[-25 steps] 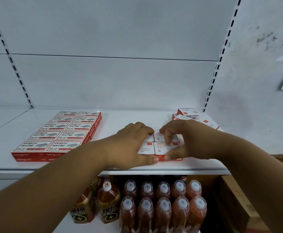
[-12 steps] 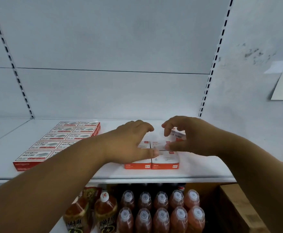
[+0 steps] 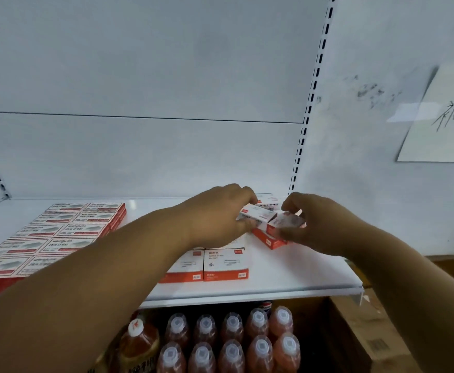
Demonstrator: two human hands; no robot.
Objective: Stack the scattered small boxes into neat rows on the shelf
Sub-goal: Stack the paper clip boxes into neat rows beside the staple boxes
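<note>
On the white shelf two small white-and-red boxes stand side by side near the front edge. Behind them, at the back right, lie loose small boxes. My left hand grips one small box lifted above the pile. My right hand pinches another small box just to its right. The two held boxes nearly touch. A further box shows behind the hands.
A neat block of flat red-and-white boxes fills the shelf's left part. Below the shelf stand rows of capped drink bottles. A brown cardboard carton sits at the lower right. A paper sheet hangs on the right wall.
Both hands left the front pair of boxes and moved back and right to the loose pile. Each hand has taken hold of a small box.
</note>
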